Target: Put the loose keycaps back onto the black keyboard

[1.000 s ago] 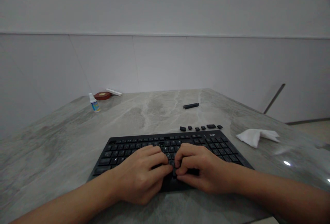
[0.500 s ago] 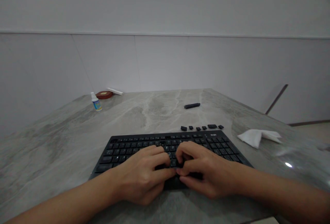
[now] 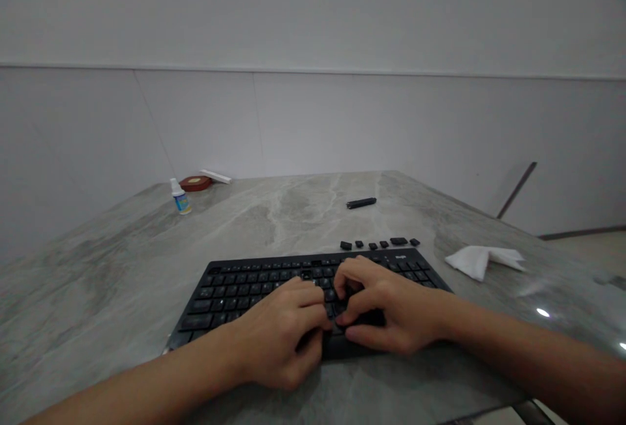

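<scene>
A black keyboard (image 3: 235,285) lies on the grey marble table (image 3: 122,262) in front of me. My left hand (image 3: 278,340) rests on its lower middle with the fingers curled down onto the keys. My right hand (image 3: 386,307) sits beside it, fingers bent in a pinch over the keys, fingertips meeting those of the left hand. What the fingertips hold is hidden. Several loose black keycaps (image 3: 379,243) lie in a row just behind the keyboard's right end.
A slim black tool (image 3: 361,203) lies farther back. A crumpled white tissue (image 3: 482,259) is at the right. At the far left corner stand a small white bottle (image 3: 180,197), a red round lid (image 3: 195,182) and a white stick (image 3: 215,176). White walls enclose the table.
Both hands have shifted slightly up and to the right over the keys, the right hand moving farther toward the keyboard's back rows. The fingers stay curled together.
</scene>
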{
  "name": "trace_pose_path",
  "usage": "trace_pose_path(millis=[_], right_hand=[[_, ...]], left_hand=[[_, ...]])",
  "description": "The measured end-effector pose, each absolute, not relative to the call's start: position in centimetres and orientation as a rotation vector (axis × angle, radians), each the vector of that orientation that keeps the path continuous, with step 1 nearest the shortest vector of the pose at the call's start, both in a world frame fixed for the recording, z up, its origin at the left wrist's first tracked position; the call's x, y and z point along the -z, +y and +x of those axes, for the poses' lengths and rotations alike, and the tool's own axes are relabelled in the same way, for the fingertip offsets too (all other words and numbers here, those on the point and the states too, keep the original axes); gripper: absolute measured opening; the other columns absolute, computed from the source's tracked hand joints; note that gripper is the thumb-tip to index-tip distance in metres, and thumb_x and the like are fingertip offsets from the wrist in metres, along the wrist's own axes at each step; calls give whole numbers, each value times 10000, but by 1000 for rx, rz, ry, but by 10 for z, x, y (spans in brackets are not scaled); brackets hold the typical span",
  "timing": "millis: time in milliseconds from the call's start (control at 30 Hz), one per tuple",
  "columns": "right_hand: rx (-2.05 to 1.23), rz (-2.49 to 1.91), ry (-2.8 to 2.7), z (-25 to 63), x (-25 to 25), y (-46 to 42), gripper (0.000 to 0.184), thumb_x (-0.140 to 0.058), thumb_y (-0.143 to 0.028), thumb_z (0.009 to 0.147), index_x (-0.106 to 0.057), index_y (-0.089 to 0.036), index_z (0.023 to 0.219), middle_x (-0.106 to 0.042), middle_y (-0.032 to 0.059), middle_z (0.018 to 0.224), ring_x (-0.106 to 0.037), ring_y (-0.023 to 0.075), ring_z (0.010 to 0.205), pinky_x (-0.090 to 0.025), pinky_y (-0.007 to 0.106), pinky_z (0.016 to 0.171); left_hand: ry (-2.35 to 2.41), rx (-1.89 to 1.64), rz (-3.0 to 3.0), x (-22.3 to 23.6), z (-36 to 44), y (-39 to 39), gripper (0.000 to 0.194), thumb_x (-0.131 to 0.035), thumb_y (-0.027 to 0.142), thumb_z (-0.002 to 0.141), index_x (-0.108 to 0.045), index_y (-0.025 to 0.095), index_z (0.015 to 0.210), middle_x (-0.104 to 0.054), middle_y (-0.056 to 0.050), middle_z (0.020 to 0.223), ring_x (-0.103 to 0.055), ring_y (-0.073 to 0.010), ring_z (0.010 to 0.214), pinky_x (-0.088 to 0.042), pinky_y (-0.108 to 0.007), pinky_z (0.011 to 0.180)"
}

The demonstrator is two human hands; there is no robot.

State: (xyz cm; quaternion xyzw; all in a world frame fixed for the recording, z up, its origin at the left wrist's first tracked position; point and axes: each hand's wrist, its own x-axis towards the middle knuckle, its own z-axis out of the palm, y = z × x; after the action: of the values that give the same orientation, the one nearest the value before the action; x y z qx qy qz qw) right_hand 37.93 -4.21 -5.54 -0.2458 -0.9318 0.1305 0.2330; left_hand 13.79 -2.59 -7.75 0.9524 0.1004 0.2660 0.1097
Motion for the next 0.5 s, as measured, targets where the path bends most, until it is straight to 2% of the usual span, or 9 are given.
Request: trace_pose_path(millis=[100, 167, 233, 333, 500], right_hand=[[-295, -839, -2469, 392, 44, -15, 115, -664, -217, 888, -764, -162, 874, -684, 72, 920, -627, 160, 863, -483, 310, 815], [-95, -1055, -2443, 400, 41, 7, 87, -684, -189, 864, -763, -169, 895, -710, 55, 860, -635, 173, 842, -475, 326, 826], [66, -1235, -2353, 405, 45, 26, 65, -694, -166, 843, -758, -163, 846, -726, 59, 829, -642, 197, 842, -455, 367, 864], [140, -1354, -2226, 411, 59, 44, 106, -651, -135, 862, -748, -147, 823, -743, 78, 841, -651, 220, 864, -426, 398, 891], [113, -1444, -2191, 415, 71, 47, 75, -695, -187, 849, -769, -193, 855, -775, 48, 894, -675, 225, 892, -419, 377, 892]], left_hand=[[495, -854, 2739, 78, 138, -26, 207, -463, 63, 850, -626, 152, 941, -622, -67, 872, -572, -206, 811, -474, -357, 727], [585, -876, 2762, 79, 138, -27, 200, -463, 72, 866, -634, 144, 943, -615, -84, 887, -564, -227, 822, -492, -384, 729], [572, -883, 2833, 79, 139, -29, 204, -461, 73, 880, -642, 131, 951, -612, -94, 881, -555, -237, 810, -506, -402, 711], [438, -884, 2939, 79, 139, -31, 252, -451, 30, 877, -658, 111, 995, -637, -115, 930, -570, -241, 832, -541, -405, 714], [139, -827, 3043, 78, 136, -29, 389, -461, -2, 854, -650, 86, 1183, -684, -139, 1211, -608, -283, 1135, -568, -446, 951]])
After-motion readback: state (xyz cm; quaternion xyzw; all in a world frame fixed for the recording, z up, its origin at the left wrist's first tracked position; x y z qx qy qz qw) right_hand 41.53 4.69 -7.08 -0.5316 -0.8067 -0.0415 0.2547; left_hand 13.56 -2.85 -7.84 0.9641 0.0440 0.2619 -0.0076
